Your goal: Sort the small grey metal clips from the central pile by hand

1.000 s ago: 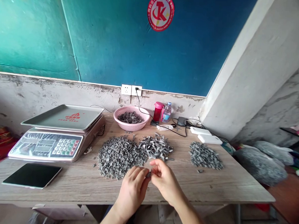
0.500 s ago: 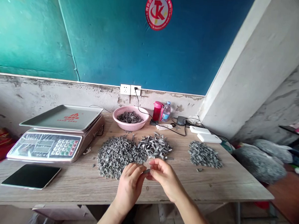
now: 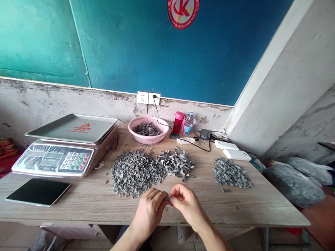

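Observation:
My left hand (image 3: 149,210) is closed, its thumb and fingers pinching one end of a small grey strip (image 3: 167,198). From the other side, the fingertips of my right hand (image 3: 188,205) pinch the same piece, and most of it is hidden between the fingers. Both hands are just above the front part of the wooden table (image 3: 95,208). Beyond my left hand is a large heap of small grey buckle-like pieces (image 3: 135,173). A smaller pile of flat grey strips (image 3: 175,163) adjoins it. Farther right lies a separate pile of small grey pieces (image 3: 231,173).
A scale (image 3: 56,159) stands on the left behind a black tablet (image 3: 37,192). Along the back are a pink basket (image 3: 148,139) holding dark grey strips, a red cup (image 3: 178,123), a water bottle (image 3: 188,124), cables and white power banks (image 3: 237,155). Filled plastic bags (image 3: 295,183) lie right of the table.
The camera view has shifted slightly. My hands stay together over the table's front, and my right fingertips have shifted slightly on the grey strip.

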Motion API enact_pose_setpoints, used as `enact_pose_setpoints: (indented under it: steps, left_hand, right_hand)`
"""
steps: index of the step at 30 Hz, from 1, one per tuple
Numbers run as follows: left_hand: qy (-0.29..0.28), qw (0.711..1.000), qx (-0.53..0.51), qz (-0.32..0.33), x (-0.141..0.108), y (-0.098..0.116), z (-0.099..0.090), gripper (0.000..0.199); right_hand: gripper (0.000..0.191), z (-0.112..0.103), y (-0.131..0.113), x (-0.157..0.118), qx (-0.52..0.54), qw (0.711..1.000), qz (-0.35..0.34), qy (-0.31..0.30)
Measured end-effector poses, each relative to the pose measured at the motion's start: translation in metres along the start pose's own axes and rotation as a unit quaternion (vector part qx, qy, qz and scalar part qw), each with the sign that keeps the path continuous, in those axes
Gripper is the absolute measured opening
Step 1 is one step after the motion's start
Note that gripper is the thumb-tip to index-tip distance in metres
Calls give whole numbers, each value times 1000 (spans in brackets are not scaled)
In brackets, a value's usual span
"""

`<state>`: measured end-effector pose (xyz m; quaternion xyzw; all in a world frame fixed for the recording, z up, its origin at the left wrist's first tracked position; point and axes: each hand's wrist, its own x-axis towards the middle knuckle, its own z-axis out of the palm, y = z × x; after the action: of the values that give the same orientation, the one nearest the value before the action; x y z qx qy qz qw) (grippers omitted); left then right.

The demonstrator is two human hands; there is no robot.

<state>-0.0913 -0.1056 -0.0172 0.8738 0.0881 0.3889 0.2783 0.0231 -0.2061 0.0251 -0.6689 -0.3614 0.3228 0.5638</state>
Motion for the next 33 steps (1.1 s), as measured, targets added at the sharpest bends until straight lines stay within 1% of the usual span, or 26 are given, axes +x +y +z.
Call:
enact_pose_setpoints:
  steps: [3, 5, 7, 8, 9, 10, 11, 12, 13, 14, 15, 16, 17, 19, 22, 24, 26, 28, 31, 33]
  left_hand:
    - [-5, 999, 34, -17, -5, 1, 13, 6]
    - [-14, 998, 43, -34, -9, 1, 20, 6]
    - [-22, 997, 47, -51, -14, -3, 22, 9]
    - [-22, 997, 52, -56, -16, -7, 22, 11]
    - [-20, 996, 60, -59, -17, -12, 21, 12]
    - [-16, 995, 73, -60, -18, -18, 19, 13]
    - [-14, 994, 89, -62, -17, -25, 17, 13]
    - [-15, 992, 107, -65, -15, -31, 15, 15]
    - [-21, 989, 126, -70, -11, -37, 15, 15]
    - [-31, 986, 145, -74, -6, -41, 14, 15]
    - [-46, 983, 163, -77, 0, -44, 15, 16]
    - [-62, 979, 180, -78, 7, -47, 17, 17]
    - [-81, 974, 196, -79, 14, -48, 19, 16]
    - [-114, 964, 224, -81, 26, -50, 25, 14]
    - [-141, 957, 243, -77, 36, -53, 32, 21]
    - [-152, 957, 239, -66, 37, -56, 34, 22]
    - [-166, 957, 229, -54, 38, -58, 32, 21]
    - [-180, 960, 211, -45, 39, -59, 30, 20]
    - [-189, 968, 158, -43, 44, -59, 26, 18]
    - [-183, 976, 109, -51, 46, -60, 25, 16]
  right_hand:
    - [4, 1, 13, -3, -66, 997, -16, 35]
    - [6, -6, 23, -5, -96, 994, -15, 44]
    - [11, -27, 33, -8, -118, 992, -14, 53]
    - [16, -43, 38, -8, -126, 990, -13, 57]
    - [21, -62, 43, -8, -136, 987, -20, 80]
    - [24, -83, 47, -8, -171, 980, -23, 102]
    - [23, -103, 50, -7, -234, 960, -40, 146]
    - [20, -122, 52, -4, -315, 930, -57, 183]
    - [18, -136, 52, -1, -394, 890, -74, 218]
    - [18, -145, 51, 3, -455, 850, -89, 250]
    - [20, -147, 48, 9, -496, 825, -112, 247]
    - [22, -143, 45, 16, -520, 811, -145, 227]
    - [24, -134, 42, 25, -531, 806, -179, 188]
    - [26, -104, 37, 45, -548, 801, -224, 85]
    - [21, -59, 37, 79, -561, 793, -234, 36]
    - [22, -41, 42, 98, -575, 787, -222, 24]
    - [28, -34, 46, 111, -585, 784, -207, 21]
    - [33, -35, 49, 117, -587, 785, -194, 19]
    - [32, -39, 48, 118, -573, 798, -188, 11]
    - [28, -41, 46, 116, -551, 812, -191, 9]
